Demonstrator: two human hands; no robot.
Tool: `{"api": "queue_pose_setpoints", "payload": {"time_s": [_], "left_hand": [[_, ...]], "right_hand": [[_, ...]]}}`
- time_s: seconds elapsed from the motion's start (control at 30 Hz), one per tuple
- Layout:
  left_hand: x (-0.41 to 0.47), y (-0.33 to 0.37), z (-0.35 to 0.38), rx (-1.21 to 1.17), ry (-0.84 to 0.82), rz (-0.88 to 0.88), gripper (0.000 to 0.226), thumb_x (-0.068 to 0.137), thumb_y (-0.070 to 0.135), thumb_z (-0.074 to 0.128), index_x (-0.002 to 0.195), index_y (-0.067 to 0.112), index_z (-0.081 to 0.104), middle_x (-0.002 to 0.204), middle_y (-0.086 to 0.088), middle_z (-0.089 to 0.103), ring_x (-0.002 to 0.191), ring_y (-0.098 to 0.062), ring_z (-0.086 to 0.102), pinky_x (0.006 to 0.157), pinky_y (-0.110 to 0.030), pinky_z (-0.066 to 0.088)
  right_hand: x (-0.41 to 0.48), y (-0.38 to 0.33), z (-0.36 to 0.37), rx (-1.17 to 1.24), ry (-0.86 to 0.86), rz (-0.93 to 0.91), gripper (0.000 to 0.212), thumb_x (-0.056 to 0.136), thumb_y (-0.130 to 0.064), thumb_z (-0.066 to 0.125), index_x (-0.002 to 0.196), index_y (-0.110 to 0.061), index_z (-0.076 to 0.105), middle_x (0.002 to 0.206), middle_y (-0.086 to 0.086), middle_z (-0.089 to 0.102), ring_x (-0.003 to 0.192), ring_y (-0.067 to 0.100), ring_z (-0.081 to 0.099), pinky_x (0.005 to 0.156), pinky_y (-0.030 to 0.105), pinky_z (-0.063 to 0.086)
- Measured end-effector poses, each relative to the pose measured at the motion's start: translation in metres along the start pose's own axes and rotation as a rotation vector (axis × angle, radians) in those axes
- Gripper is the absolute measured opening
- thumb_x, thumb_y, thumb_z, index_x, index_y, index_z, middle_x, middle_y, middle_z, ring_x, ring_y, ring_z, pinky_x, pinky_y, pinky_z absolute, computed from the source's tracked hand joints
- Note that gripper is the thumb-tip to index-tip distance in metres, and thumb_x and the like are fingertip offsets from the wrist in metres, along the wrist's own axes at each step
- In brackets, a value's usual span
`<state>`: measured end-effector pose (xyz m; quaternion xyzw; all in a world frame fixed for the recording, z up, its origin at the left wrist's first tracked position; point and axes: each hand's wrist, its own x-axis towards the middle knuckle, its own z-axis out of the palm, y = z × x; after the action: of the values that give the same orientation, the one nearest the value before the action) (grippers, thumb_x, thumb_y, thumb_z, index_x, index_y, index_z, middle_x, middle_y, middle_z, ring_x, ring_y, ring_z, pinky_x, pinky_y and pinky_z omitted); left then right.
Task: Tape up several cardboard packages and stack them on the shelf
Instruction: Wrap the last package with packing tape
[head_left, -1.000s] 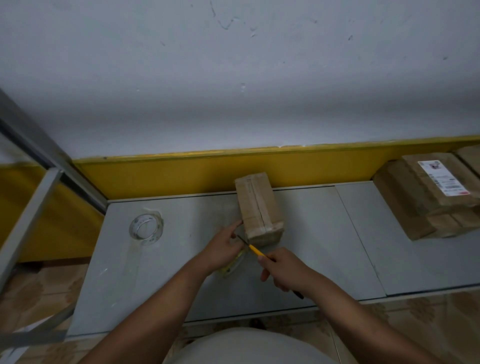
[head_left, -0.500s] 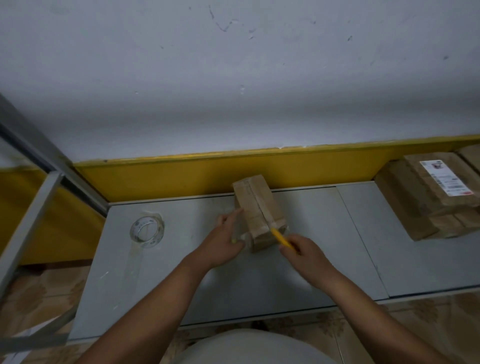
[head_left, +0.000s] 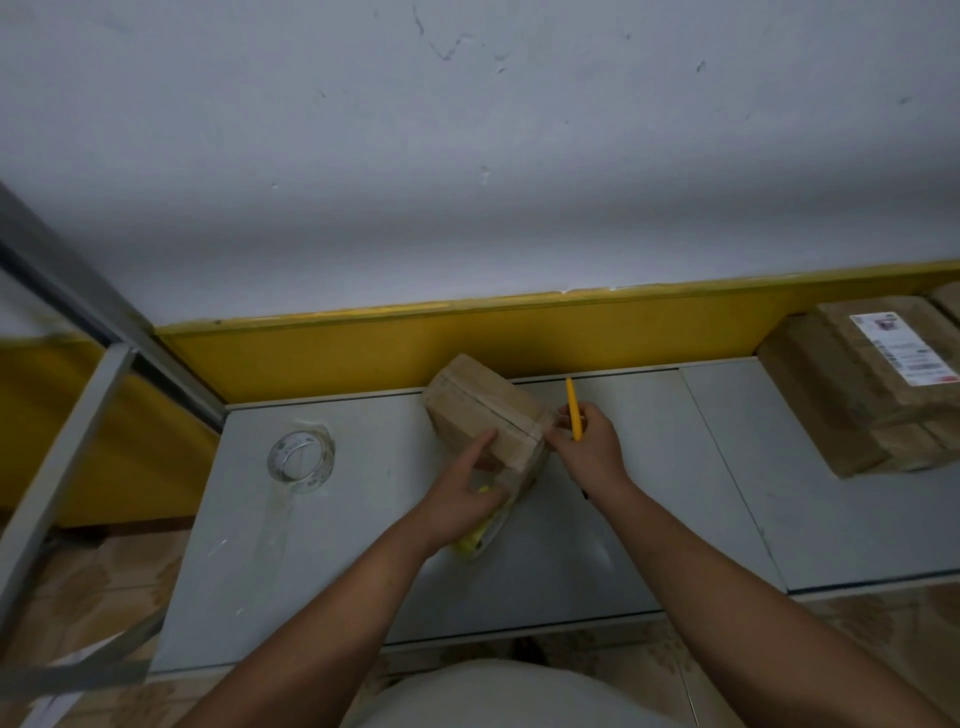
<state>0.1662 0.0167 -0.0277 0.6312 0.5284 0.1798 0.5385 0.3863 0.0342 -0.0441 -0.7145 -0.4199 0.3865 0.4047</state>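
Centre frame: cardboard package (head_left: 483, 415) tilted on grey shelf (head_left: 649, 519). Left hand (head_left: 462, 493) lays a straight finger on its near side; yellow-cored tape (head_left: 480, 530) shows under the palm, grip unclear. Right hand (head_left: 587, 447) grips yellow cutter (head_left: 571, 402), touching the package's right corner. Clear tape roll (head_left: 300, 462) mid-left. Stacked parcels (head_left: 872, 405) far right.

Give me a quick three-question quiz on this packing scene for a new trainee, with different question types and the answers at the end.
1. True or false: the clear tape roll lies on the shelf to the left of the small box.
2. What does the right hand hold? A, a sponge; B, a yellow cutter; C, a pair of scissors.
3. Fill in: the white label is on the stack of packages at the ____ end of the shelf.
Key: 1 true; 2 B; 3 right.
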Motion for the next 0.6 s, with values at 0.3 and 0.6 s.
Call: {"api": "queue_pose_setpoints", "payload": {"time_s": [0.3, 0.6], "left_hand": [[0.003, -0.003, 0.001, -0.082, -0.049, -0.036, 0.084, 0.1, 0.031, 0.071, 0.166, 0.042, 0.021, 0.133, -0.006, 0.066, 0.117, -0.007, 0.065, 0.087, -0.007, 0.049], [0.003, -0.005, -0.009, -0.08, -0.105, -0.03, 0.084, 0.099, 0.031, 0.073, 0.164, 0.047, 0.022, 0.138, -0.007, 0.064, 0.124, -0.009, 0.062, 0.108, -0.028, 0.051]], "right_hand": [[-0.013, -0.011, -0.015, -0.144, 0.085, -0.085, 0.017, 0.097, -0.038, 0.069, 0.099, -0.022, 0.062, 0.093, 0.007, 0.063, 0.079, 0.015, 0.062, 0.067, 0.03, 0.046], [-0.064, -0.011, -0.049, -0.121, -0.678, 0.256, 0.043, 0.104, -0.056, 0.049, 0.104, -0.018, 0.071, 0.063, 0.003, 0.055, 0.042, 0.014, 0.042, 0.041, 0.023, 0.031]]}}
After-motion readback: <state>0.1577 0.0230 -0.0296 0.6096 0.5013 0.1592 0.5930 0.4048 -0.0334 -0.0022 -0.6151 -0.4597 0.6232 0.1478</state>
